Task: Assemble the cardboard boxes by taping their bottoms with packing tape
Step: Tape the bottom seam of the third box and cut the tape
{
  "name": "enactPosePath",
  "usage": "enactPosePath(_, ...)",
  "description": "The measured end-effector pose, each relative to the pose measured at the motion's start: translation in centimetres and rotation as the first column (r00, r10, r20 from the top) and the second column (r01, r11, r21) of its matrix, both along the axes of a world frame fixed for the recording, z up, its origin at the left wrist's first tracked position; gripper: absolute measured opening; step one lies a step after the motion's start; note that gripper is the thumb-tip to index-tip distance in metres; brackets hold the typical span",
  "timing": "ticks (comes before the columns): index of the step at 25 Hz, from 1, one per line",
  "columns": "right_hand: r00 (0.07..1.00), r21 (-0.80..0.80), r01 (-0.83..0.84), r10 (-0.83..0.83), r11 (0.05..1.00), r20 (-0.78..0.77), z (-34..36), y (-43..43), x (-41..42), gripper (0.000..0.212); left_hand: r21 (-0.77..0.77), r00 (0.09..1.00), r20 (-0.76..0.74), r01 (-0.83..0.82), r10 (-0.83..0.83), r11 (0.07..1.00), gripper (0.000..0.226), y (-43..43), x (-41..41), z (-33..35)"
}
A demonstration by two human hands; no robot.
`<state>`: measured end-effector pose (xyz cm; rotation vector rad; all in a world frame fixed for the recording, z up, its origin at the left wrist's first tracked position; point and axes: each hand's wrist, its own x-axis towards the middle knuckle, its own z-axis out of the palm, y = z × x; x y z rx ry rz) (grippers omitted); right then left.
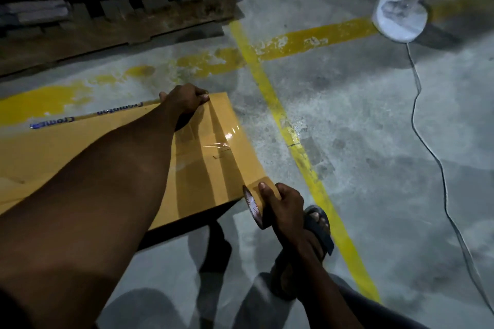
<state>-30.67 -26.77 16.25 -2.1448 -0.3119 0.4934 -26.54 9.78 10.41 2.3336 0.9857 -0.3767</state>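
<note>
A brown cardboard box (203, 168) lies across my lap with its bottom facing up. A glossy strip of clear tape (227, 139) runs along the flap seam. My left hand (184, 100) grips the box's far edge, fingers curled over it. My right hand (283, 203) holds a roll of packing tape (252, 207) against the near right corner of the box, the thumb pressed on the cardboard. Blue printed lettering (88, 115) shows along the box's far left side.
A stack of flat cardboard on a wooden pallet (107, 13) sits at the back left. A white pedestal fan base (399, 17) stands at the back right, its cable (427, 147) trailing down the floor. Yellow floor lines (288, 125) cross beside the box. My sandalled foot (318, 224) is below my right hand.
</note>
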Motion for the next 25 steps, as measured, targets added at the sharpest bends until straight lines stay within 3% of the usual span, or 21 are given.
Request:
enactPosePath(6, 1.000, -0.120, -0.003, 0.004, 0.993, 0.008, -1.5, -0.6, -1.6, 0.067, -0.022, 0.999, 0.027, -0.016, 0.016, 1.000, 0.038, -0.2, 0.4, 0.4)
enactPosePath(13, 0.996, -0.149, 0.052, -0.062, 0.987, -0.067, -3.1, -0.6, -1.9, 0.055, 0.028, 0.999, 0.022, 0.031, -0.032, 0.999, 0.039, -0.8, 0.2, 1.3)
enactPosePath(20, 0.993, -0.212, 0.070, -0.089, 0.975, -0.082, -4.2, -0.3, -1.9, 0.056, 0.030, 1.000, 0.000, 0.008, -0.008, 1.000, 0.038, -1.7, 0.1, 2.5)
enactPosePath(23, 0.989, -0.238, 0.075, -0.103, 0.968, -0.106, -4.8, 0.0, -2.1, 0.054, 0.098, 0.997, 0.072, -0.007, 0.000, 0.995, 0.038, -2.1, -0.3, 2.2)
enactPosePath(25, 0.986, -0.226, 0.107, -0.132, 0.968, -0.098, -5.2, 0.2, -2.3, 0.047, 0.223, 0.987, 0.157, -0.016, -0.020, 0.975, 0.046, -3.0, -0.9, 1.8)
